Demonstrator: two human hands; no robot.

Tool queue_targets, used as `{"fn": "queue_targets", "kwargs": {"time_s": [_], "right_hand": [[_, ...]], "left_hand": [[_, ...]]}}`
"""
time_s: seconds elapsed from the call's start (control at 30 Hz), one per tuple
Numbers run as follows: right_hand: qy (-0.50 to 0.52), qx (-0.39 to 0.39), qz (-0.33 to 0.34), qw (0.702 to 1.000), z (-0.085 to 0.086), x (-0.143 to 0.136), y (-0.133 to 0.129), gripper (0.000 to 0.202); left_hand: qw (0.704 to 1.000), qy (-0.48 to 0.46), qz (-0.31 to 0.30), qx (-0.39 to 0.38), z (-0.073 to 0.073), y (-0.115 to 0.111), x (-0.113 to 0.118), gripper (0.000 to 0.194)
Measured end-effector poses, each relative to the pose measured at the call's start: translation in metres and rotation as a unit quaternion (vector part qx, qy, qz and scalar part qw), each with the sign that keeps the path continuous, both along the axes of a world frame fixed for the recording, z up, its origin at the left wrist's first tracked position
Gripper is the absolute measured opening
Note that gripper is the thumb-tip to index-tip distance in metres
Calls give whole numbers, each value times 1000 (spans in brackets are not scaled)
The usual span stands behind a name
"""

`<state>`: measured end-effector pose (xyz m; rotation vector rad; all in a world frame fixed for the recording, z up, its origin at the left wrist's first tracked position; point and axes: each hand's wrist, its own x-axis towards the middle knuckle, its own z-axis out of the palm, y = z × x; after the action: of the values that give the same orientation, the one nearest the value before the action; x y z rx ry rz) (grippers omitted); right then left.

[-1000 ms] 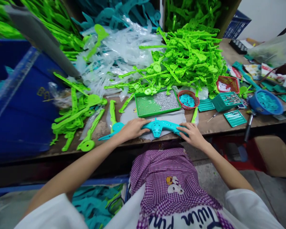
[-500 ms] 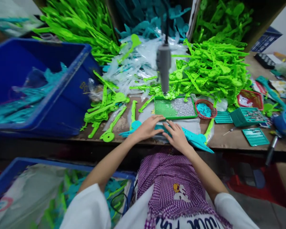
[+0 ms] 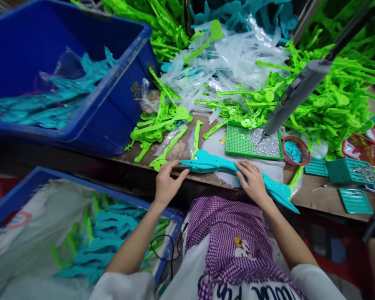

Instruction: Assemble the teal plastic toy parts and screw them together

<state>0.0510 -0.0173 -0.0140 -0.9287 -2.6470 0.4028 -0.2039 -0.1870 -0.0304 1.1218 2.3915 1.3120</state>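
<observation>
A long teal plastic piece [image 3: 217, 161] with pointed ends lies along the table's front edge. My left hand [image 3: 168, 181] pinches its left pointed tip between thumb and fingers. Over the right half of the piece, my right hand [image 3: 251, 179] has its fingers closed on it. Just behind stands a green tray [image 3: 239, 141] with small silver parts in its right side. A grey power screwdriver [image 3: 295, 100] hangs tilted above the tray, touched by neither hand.
A big blue bin [image 3: 118, 83] of bagged teal pieces stands at left, a lower blue crate [image 3: 96, 179] below it. Green pieces [image 3: 331, 96] heap at the back right. A red basket [image 3: 308, 156] and teal boxes [image 3: 340, 171] sit at right.
My left hand has moved left, from the middle of the teal piece to its tip. My right hand has closed on the piece. The view has shifted left, and the screwdriver now hangs tilted.
</observation>
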Motion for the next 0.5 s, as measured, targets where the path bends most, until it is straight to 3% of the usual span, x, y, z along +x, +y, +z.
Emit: {"fn": "queue_targets", "kwargs": {"time_s": [0.13, 0.3, 0.5], "right_hand": [[14, 12, 0, 1000, -2, 1, 0, 38], [25, 26, 2, 999, -3, 1, 0, 37], [39, 38, 6, 998, -5, 1, 1, 36]], "left_hand": [[1000, 14, 24, -5, -4, 14, 5, 19], [983, 74, 166, 39, -11, 15, 39, 13], [979, 131, 153, -12, -20, 18, 76, 21]]}}
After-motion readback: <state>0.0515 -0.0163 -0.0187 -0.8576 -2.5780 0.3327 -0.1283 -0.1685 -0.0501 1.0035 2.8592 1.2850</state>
